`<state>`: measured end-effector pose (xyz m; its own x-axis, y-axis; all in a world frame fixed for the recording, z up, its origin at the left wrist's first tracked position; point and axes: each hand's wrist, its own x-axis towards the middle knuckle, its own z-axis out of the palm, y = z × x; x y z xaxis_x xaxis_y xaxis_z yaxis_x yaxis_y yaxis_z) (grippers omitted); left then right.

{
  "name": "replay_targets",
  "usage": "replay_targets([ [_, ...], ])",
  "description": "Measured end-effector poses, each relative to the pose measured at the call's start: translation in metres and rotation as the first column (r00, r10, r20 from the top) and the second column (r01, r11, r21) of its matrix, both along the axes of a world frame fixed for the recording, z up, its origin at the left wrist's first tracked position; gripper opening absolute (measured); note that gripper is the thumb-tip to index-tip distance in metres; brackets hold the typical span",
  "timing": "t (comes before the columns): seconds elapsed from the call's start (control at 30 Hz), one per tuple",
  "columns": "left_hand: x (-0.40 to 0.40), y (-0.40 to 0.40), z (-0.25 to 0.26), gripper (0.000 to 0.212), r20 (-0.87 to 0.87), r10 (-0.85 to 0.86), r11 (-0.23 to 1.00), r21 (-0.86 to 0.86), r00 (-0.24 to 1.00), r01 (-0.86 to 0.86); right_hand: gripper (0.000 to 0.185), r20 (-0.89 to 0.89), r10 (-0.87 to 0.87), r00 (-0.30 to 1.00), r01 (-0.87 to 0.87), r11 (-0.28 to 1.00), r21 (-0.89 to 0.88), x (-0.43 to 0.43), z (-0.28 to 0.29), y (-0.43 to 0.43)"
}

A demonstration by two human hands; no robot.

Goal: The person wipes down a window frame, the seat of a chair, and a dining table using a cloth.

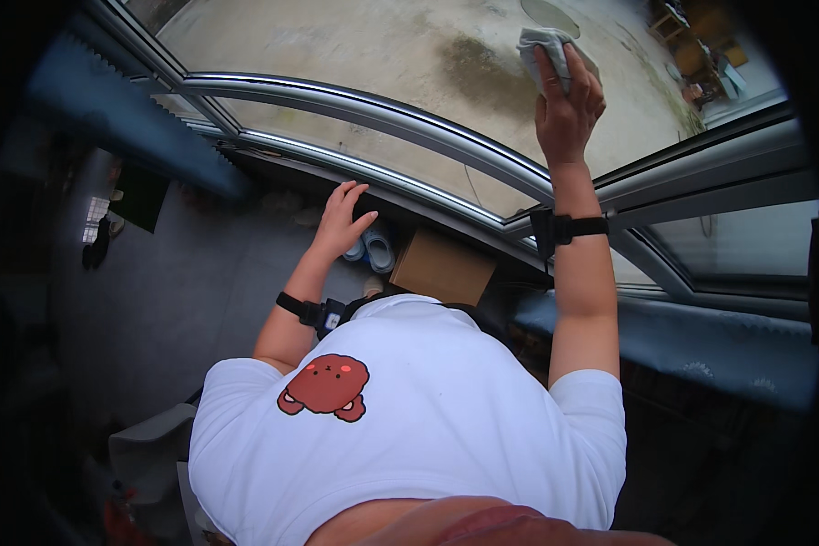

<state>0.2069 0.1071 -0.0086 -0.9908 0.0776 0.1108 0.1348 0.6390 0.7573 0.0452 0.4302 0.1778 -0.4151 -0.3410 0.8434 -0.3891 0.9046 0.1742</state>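
My right hand (568,112) is raised at the upper right, its fingers pressing a folded light grey cloth (546,46) against the window pane (382,61). Through the glass a stained concrete yard shows. My left hand (343,218) hangs lower, near the window sill, with its fingers apart and nothing in it. Whether its fingertips touch the sill I cannot tell. The silver metal window frame (375,116) runs between the two hands, curved by the lens. Each forearm wears a black strap with a small device.
Below the window, a cardboard box (443,266) stands on the floor beside light blue clogs (380,252). Blue curtains hang at the left (136,116) and right (655,334). A grey chair (151,437) is at the lower left.
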Motion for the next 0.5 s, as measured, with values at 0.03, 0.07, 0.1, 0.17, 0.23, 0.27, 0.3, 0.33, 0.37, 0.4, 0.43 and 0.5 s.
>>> replay_targets([
  [0.03, 0.001, -0.001, 0.000, 0.057, 0.001, -0.002, 1.000, 0.003, 1.000, 0.002, 0.063, 0.049, 0.004, 0.999, -0.008, 0.997, 0.076, 0.002, -0.024, -0.005],
  [0.07, 0.002, -0.003, -0.001, 0.056, 0.006, 0.008, 1.000, -0.006, 1.000, -0.008, 0.061, 0.105, 0.001, 0.995, -0.015, 0.991, 0.129, 0.005, -0.047, -0.011],
  [0.1, 0.002, -0.004, -0.002, 0.056, 0.010, 0.017, 1.000, -0.013, 1.000, -0.017, 0.060, 0.159, -0.005, 0.987, -0.025, 0.983, 0.183, 0.009, -0.069, -0.016],
  [0.17, 0.005, -0.006, -0.003, 0.056, 0.016, 0.026, 1.000, -0.009, 1.000, -0.026, 0.058, 0.297, -0.014, 0.955, -0.062, 0.968, 0.243, 0.015, -0.108, -0.018],
  [0.23, 0.009, -0.006, -0.004, 0.056, 0.025, 0.032, 0.999, -0.007, 0.999, -0.032, 0.054, 0.382, -0.018, 0.924, -0.083, 0.966, 0.246, 0.022, -0.131, -0.020],
  [0.27, 0.010, -0.005, -0.004, 0.056, 0.037, 0.026, 1.000, 0.005, 0.999, -0.026, 0.053, 0.425, -0.010, 0.905, -0.104, 0.965, 0.243, 0.024, -0.142, -0.017],
  [0.3, 0.010, -0.004, -0.005, 0.056, 0.049, 0.018, 1.000, 0.017, 0.999, -0.018, 0.051, 0.467, -0.002, 0.884, -0.124, 0.963, 0.239, 0.026, -0.151, -0.012],
  [0.33, 0.011, -0.004, -0.007, 0.056, 0.052, 0.016, 1.000, 0.019, 0.999, -0.017, 0.051, 0.470, -0.004, 0.883, -0.123, 0.963, 0.240, 0.028, -0.159, -0.007],
  [0.37, 0.011, -0.003, -0.009, 0.056, 0.059, 0.010, 1.000, 0.013, 0.998, -0.011, 0.049, 0.511, 0.011, 0.859, -0.127, 0.973, 0.194, 0.032, -0.166, 0.000],
  [0.4, 0.011, -0.001, -0.010, 0.056, 0.065, 0.003, 1.000, 0.009, 0.998, -0.003, 0.047, 0.551, 0.026, 0.834, -0.128, 0.981, 0.147, 0.037, -0.169, 0.008],
  [0.43, 0.010, 0.001, -0.010, 0.056, 0.068, 0.000, 1.000, 0.011, 0.998, -0.001, 0.047, 0.554, 0.023, 0.833, -0.126, 0.981, 0.149, 0.042, -0.170, 0.017],
  [0.5, 0.009, 0.006, -0.008, 0.056, 0.052, -0.020, 0.999, 0.035, 0.998, 0.018, 0.050, 0.559, -0.042, 0.828, -0.041, 0.990, 0.135, 0.057, -0.168, 0.045],
])
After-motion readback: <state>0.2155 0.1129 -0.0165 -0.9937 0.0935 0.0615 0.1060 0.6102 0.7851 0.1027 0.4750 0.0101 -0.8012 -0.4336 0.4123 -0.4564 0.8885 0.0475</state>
